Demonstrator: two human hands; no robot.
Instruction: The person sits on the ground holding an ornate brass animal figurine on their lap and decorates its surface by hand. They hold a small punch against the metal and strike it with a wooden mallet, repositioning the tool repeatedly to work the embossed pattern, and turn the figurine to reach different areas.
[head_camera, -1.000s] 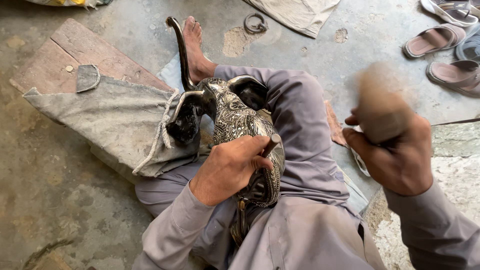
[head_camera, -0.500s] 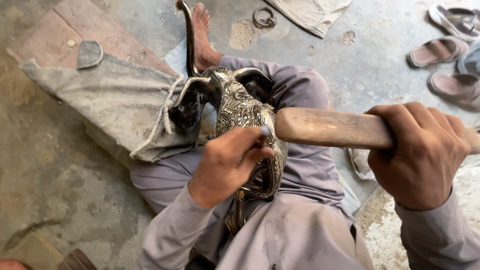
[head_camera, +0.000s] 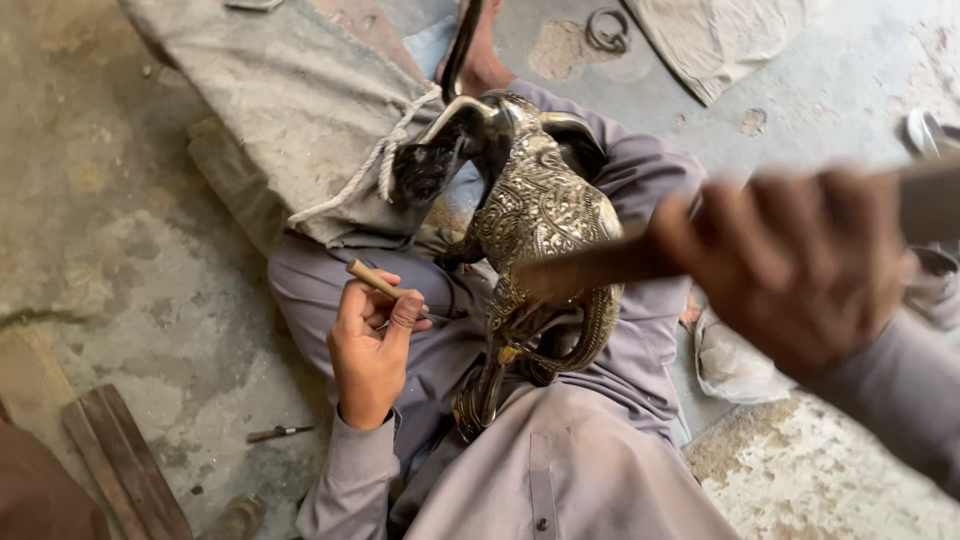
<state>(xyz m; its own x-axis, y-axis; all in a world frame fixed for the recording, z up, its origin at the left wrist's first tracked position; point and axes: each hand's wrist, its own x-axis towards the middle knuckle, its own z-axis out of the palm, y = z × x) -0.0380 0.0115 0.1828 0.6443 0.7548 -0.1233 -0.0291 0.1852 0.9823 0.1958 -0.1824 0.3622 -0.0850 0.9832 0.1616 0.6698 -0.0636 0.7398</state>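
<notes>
A grey sack (head_camera: 290, 110) tied with rope fills the upper left of the frame; its contents are hidden. At centre, an ornate brass vessel (head_camera: 545, 215) lies on the person's lap, its dark spout toward the sack. The right hand (head_camera: 800, 265), blurred at right, grips a wooden mallet (head_camera: 590, 270) over the vessel. The left hand (head_camera: 372, 345), lower centre, is closed around a chisel (head_camera: 385, 288) beside the vessel. 1 ring (head_camera: 605, 32) lies at the top.
</notes>
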